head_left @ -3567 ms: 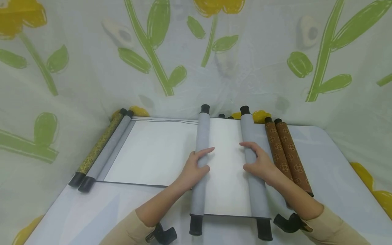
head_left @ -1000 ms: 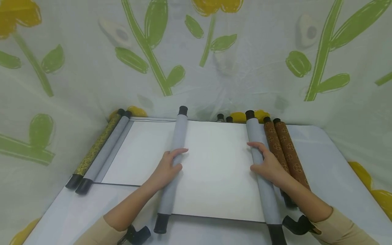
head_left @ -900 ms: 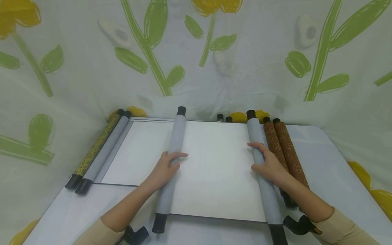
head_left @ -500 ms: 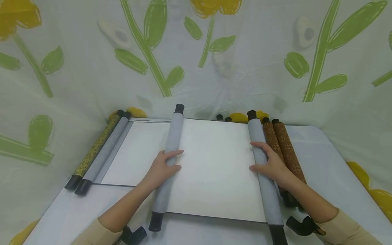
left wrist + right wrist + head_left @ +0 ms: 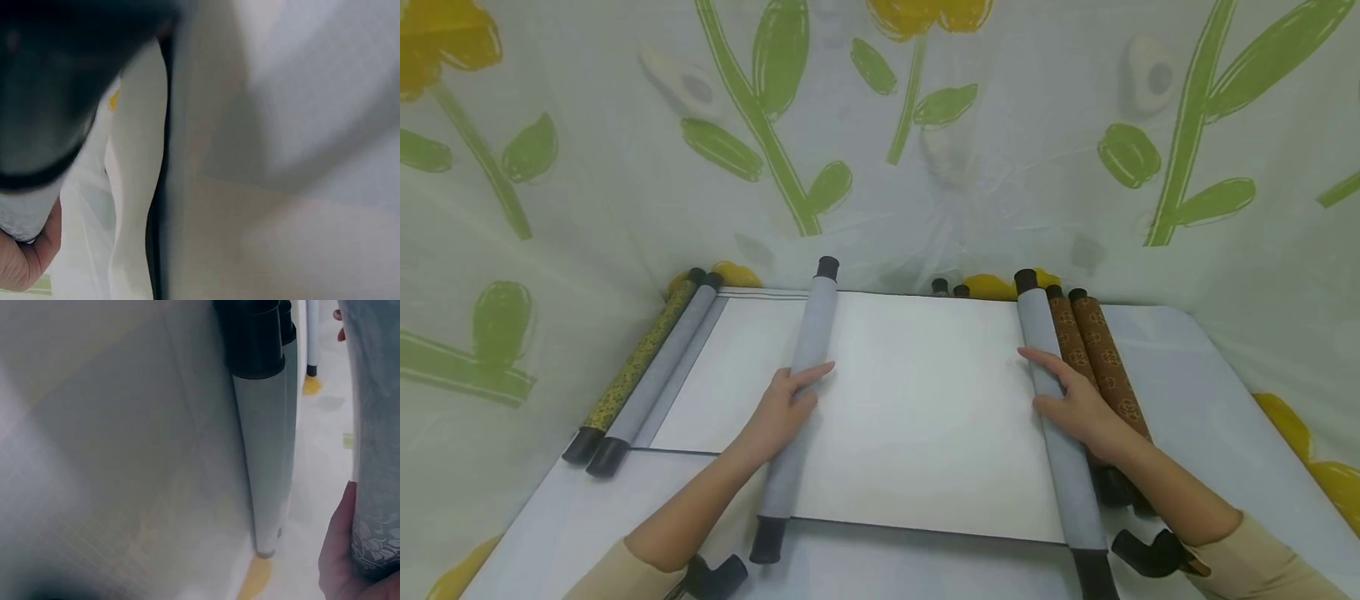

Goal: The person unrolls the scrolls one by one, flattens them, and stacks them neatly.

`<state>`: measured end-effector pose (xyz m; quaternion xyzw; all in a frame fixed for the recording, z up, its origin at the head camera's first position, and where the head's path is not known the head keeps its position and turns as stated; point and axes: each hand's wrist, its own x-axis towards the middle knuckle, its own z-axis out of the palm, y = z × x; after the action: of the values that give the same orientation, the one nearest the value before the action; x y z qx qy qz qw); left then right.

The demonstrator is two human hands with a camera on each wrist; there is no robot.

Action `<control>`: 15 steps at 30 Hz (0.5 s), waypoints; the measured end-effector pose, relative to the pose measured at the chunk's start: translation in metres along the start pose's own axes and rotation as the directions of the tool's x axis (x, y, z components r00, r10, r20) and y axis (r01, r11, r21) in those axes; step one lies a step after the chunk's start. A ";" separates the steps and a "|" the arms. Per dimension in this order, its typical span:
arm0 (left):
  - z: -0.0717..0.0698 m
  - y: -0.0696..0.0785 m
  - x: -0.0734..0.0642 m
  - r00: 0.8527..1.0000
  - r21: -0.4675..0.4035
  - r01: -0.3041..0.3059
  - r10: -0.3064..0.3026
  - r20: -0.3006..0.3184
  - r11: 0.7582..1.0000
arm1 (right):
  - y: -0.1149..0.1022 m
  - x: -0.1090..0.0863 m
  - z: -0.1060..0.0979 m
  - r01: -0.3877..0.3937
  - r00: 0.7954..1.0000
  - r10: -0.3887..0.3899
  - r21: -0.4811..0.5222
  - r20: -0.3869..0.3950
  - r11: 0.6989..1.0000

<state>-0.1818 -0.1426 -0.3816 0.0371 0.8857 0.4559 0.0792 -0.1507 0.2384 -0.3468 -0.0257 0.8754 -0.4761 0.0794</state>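
A scroll lies partly unrolled, its blank white sheet (image 5: pixel 917 408) spanning two grey rolls with black end knobs. My left hand (image 5: pixel 782 408) grips the left roll (image 5: pixel 816 329), thumb and index finger showing on its inner side. Around the right roll (image 5: pixel 1037 325) my right hand (image 5: pixel 1075 408) holds in the same way; the other fingers are hidden behind the rolls. The left wrist view shows part of the left hand (image 5: pixel 28 259) below a large dark knob (image 5: pixel 50 94). In the right wrist view, the right thumb (image 5: pixel 337 547) lies against the patterned roll (image 5: pixel 381 425).
Another opened scroll sheet (image 5: pixel 730 367) lies at left under the held one, with a grey roll (image 5: pixel 658 367) and a yellow-patterned roll (image 5: pixel 643 358) at its end. Brown patterned rolls (image 5: pixel 1112 367) sit close to my right hand. A flowered curtain (image 5: pixel 1000 208) stands behind the table (image 5: pixel 1180 392).
The left roll has moved left with my left hand and the right roll slightly right with my right hand. The white sheet between them has grown wider.
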 end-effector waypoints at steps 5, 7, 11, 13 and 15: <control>-0.001 -0.002 0.000 1.000 0.036 -0.004 0.005 -0.017 0.999 | 0.004 0.000 -0.002 -0.003 1.000 0.003 -0.021 -0.014 1.000; -0.002 -0.002 0.000 1.000 0.045 -0.007 0.008 -0.027 0.999 | 0.005 0.000 -0.002 -0.006 1.000 0.006 -0.031 -0.022 0.999; -0.003 -0.001 0.001 0.999 0.050 -0.012 0.014 -0.036 0.999 | 0.006 0.000 -0.003 0.002 1.000 -0.003 -0.045 -0.029 0.999; -0.004 -0.001 0.001 0.999 0.055 -0.017 0.019 -0.038 0.998 | 0.007 0.000 -0.003 0.004 1.000 -0.006 -0.041 -0.030 0.999; -0.005 -0.001 0.001 0.999 0.056 -0.016 0.018 -0.035 0.998 | 0.007 0.001 -0.003 0.003 1.000 -0.004 -0.032 -0.029 0.999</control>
<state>-0.1833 -0.1468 -0.3796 0.0390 0.8989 0.4325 0.0586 -0.1517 0.2447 -0.3511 -0.0216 0.8840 -0.4624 0.0655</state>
